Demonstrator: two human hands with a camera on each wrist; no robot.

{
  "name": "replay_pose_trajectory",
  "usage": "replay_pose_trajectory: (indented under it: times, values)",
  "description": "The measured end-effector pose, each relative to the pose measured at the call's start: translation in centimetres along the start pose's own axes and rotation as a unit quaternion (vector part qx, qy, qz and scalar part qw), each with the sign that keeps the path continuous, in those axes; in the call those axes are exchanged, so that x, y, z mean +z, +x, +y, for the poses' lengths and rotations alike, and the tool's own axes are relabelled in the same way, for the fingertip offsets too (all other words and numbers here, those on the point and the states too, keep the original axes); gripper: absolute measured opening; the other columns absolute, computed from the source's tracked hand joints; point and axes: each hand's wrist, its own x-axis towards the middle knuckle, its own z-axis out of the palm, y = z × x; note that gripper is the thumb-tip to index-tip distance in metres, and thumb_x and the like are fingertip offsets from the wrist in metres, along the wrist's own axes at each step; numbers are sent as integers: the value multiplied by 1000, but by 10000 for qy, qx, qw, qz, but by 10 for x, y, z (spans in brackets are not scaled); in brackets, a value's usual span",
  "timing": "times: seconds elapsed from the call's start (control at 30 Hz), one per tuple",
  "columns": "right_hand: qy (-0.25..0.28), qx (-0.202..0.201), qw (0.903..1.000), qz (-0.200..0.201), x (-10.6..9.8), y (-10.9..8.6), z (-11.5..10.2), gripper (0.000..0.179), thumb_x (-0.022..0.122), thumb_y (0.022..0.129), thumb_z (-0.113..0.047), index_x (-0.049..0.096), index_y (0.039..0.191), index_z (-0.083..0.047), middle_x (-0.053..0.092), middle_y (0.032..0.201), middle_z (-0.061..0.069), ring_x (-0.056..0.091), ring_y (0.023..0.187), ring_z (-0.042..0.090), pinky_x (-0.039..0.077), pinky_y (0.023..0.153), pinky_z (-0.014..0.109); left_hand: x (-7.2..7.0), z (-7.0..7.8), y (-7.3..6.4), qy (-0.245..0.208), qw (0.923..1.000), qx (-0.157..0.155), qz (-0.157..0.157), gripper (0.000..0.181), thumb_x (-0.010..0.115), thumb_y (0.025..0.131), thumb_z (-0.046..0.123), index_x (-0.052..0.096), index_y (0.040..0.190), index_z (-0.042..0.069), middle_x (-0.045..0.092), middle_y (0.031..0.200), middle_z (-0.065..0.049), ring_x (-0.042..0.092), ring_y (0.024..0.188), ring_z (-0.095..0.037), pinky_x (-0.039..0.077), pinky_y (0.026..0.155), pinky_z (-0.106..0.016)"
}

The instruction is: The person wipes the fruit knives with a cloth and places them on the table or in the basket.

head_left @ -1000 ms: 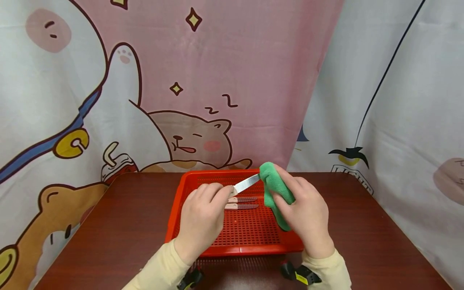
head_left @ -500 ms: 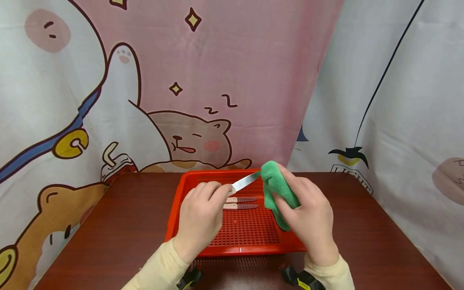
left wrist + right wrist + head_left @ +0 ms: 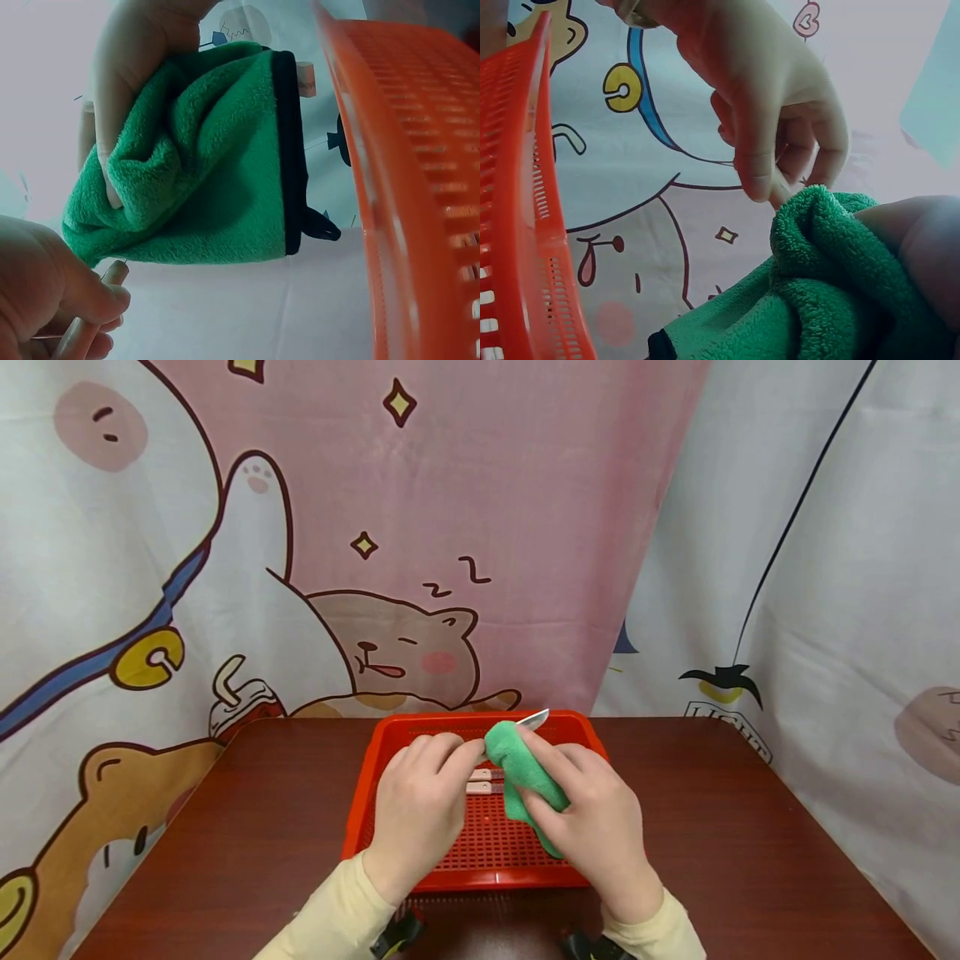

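My left hand [image 3: 420,797] grips the pale handle [image 3: 82,330] of a knife above the red basket. A green cloth [image 3: 525,777] is pinched round the knife's blade by my right hand [image 3: 596,818], close beside the left fingers. Only the blade tip [image 3: 534,720] shows past the cloth; the rest of the blade is hidden in it. In the left wrist view the cloth has a dark hem and a small loop. Two more knives with pale handles [image 3: 483,787] lie in the basket beneath, their blades mostly covered by the cloth in the head view.
The red perforated basket [image 3: 495,881] stands on the dark brown table [image 3: 247,827], under both hands. Behind the table hangs a curtain [image 3: 525,527] printed with cartoon animals. A dark wrist device [image 3: 397,935] is strapped below each sleeve.
My right hand has slid the cloth left along the blade, from near the tip to the handle end. The tip now shows beyond the cloth. My left hand has hardly moved.
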Motion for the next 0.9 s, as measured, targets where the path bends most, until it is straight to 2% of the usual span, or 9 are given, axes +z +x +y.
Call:
replay_pose_trajectory:
  times: [0.2, 0.43, 0.63, 0.9]
  values:
    - [-1, 32, 10000, -1, 4, -1, 0, 62, 78, 76, -15, 63, 134, -31, 66, 93, -2, 57, 76, 11, 48, 52, 31, 1, 0, -1, -91, 10000, -5, -4, 29, 62, 80, -9, 67, 102, 9, 62, 90, -5, 56, 70, -23, 46, 54, -33]
    - [-60, 64, 10000, -45, 5, -1, 2, 62, 79, 77, -16, 63, 134, -32, 66, 94, -2, 57, 76, 12, 48, 52, 32, 2, 0, -1, -122, 9999, 38, -10, 28, 61, 81, -9, 67, 102, 8, 62, 91, -5, 56, 70, -23, 46, 54, -32]
    - [-182, 120, 9997, -88, 5, 0, 7, 60, 80, 77, -17, 64, 134, -30, 65, 93, 0, 58, 76, 15, 48, 52, 33, 1, -1, -2, -70, 9999, 65, -32, 30, 68, 79, -9, 67, 103, 8, 63, 91, -5, 57, 71, -23, 46, 54, -32]
    - [-394, 489, 9979, -126, -3, 2, 24, 59, 80, 78, -18, 63, 135, -26, 66, 94, 4, 58, 76, 21, 48, 55, 38, -1, -2, 0, -141, 9999, 79, -38, 24, 74, 82, -1, 67, 103, 9, 63, 90, -4, 56, 70, -22, 45, 53, -31]
